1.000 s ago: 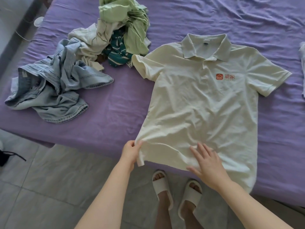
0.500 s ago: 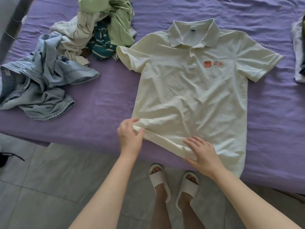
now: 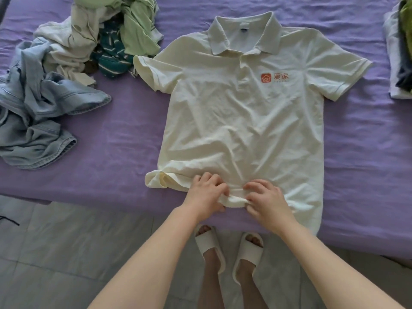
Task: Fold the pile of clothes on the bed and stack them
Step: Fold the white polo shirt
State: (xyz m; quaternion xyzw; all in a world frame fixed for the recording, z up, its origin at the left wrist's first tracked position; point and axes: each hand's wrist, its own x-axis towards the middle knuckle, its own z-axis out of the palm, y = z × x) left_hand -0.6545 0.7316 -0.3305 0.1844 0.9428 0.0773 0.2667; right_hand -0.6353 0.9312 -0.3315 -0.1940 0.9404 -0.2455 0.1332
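A pale yellow polo shirt (image 3: 243, 121) with an orange chest logo lies face up on the purple bed (image 3: 124, 139), collar away from me. Its lower left hem is bunched and turned over. My left hand (image 3: 206, 191) and my right hand (image 3: 266, 198) sit close together at the hem's middle, each pinching the rolled fabric between fingers and thumb. A loose pile of clothes (image 3: 93, 41) lies at the far left: light blue denim (image 3: 38, 110), a cream garment, a green one and a teal striped one.
Folded clothes (image 3: 399, 52) lie stacked at the bed's right edge, partly cut off by the frame. The bed's near edge runs just below my hands. Below it is grey tiled floor (image 3: 66, 253) and my feet in white slippers (image 3: 229, 248).
My left hand let go of the shirt's lower left corner and moved right along the hem. Both hands now pinch the hem near its middle, close together. The corner lies bunched on the bed.
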